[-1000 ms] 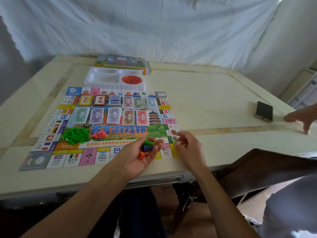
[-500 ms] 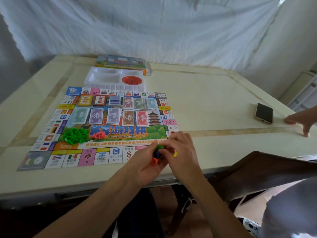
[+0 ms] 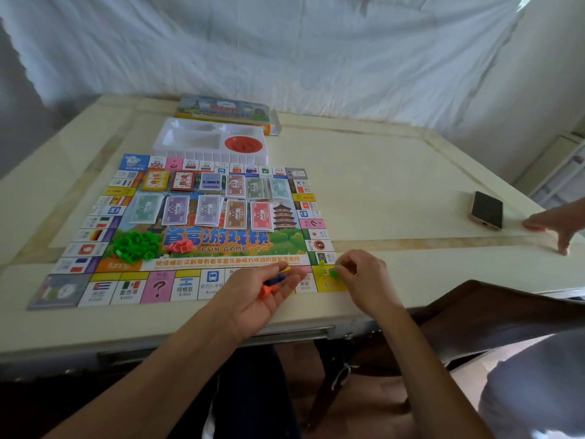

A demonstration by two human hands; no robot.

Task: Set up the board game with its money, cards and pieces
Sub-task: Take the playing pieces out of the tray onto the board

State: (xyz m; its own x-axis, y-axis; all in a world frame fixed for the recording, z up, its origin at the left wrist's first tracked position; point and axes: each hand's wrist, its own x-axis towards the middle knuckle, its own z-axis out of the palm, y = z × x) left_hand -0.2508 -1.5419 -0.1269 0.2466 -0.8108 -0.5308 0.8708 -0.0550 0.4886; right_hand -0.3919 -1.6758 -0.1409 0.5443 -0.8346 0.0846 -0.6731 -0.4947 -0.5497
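Left hand (image 3: 253, 301): palm up, fingers curled round the orange and blue pawns (image 3: 274, 281). I hold it beside the corner as a reservoir, so picks are short.
Right hand (image 3: 364, 280): fingertips pinch the green pawn (image 3: 336, 271), low over the yellow corner square (image 3: 330, 285).
Yellow pawn (image 3: 322, 266): upright on that square; I judge it the start.
Board (image 3: 221, 248): money stacks (image 3: 205, 213) and green houses (image 3: 136, 245) sit mid-board, leaving the track free.

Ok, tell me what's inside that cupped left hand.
The left hand cradles an orange pawn and a blue pawn in its palm. A yellowish bit shows near the fingertips. The curled fingers cover anything else lying there.
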